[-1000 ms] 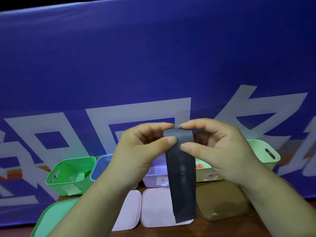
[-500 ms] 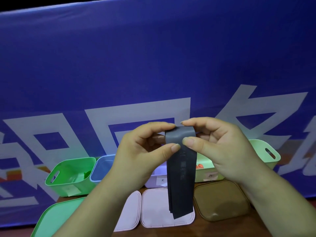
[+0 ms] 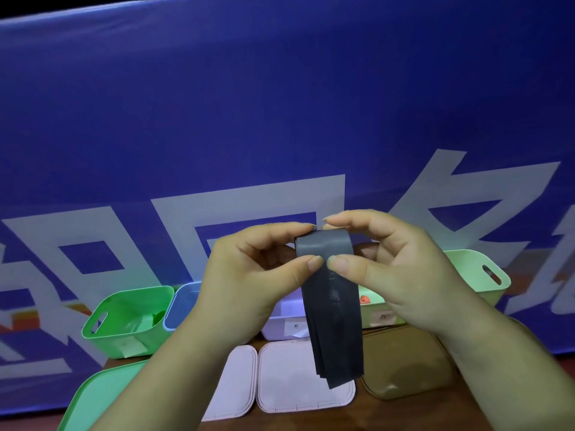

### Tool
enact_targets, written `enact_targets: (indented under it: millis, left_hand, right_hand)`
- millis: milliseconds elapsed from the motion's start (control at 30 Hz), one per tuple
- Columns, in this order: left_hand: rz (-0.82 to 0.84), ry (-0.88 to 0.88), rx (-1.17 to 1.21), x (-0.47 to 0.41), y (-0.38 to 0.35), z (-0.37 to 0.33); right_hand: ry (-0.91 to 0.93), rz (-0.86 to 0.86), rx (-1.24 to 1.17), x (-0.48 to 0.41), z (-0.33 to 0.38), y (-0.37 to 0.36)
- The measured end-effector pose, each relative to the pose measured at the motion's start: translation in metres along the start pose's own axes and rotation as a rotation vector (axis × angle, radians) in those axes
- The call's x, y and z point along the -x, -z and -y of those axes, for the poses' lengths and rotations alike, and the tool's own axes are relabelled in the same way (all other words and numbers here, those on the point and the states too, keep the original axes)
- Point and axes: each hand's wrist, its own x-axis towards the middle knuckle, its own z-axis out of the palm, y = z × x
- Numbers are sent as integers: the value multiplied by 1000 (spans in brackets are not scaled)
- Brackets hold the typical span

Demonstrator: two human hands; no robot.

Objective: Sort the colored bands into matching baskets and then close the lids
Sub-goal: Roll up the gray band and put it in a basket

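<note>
Two hands, one dark band

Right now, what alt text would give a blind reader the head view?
The left hand and right hand pinch the top of a folded dark grey band, which hangs before a row of open baskets. Lids lie on the table; a blue banner stands behind.

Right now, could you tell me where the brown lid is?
In the head view, the brown lid lies at lower right, beside the wider pink lid, in front of the pale green basket.
</note>
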Motion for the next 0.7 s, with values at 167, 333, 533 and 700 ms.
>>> enact_targets:
  millis: [167,333,533,700]
  left_hand:
    - [-9,48,51,-2,0,1]
    - [-8,117,113,-3,-2,0]
    - [16,163,156,-3,-2,3]
    - [82,136,120,-2,-1,5]
  right_hand:
    - [34,29,-61,2,0,1]
    - [61,-11,-52,1,-1,0]
    - [85,-33,-39,-1,-3,0]
    - [84,-47,-4,-2,-1,3]
